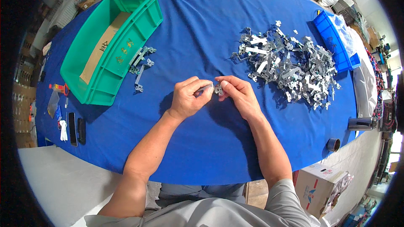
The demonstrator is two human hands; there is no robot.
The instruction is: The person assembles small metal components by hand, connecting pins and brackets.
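Observation:
In front of me, over the blue cloth, both hands meet at a small silver metal bracket (218, 89). My left hand (189, 97) pinches its left end between thumb and fingers. With thumb and forefinger my right hand (240, 94) grips the other end. Much of the bracket is hidden behind the fingers. A large heap of similar metal brackets (290, 65) lies to the right of my right hand. Several more brackets (141, 65) lie to the left, beside the green bin.
A green plastic bin (141, 27) with cardboard inside stands at the left. At the far right sits a blue crate (334, 44) holding clear plastic. A black phone (73, 129) rests near the left edge; a dark cup (333, 144) and a dark cylinder (361, 123) are at the right edge.

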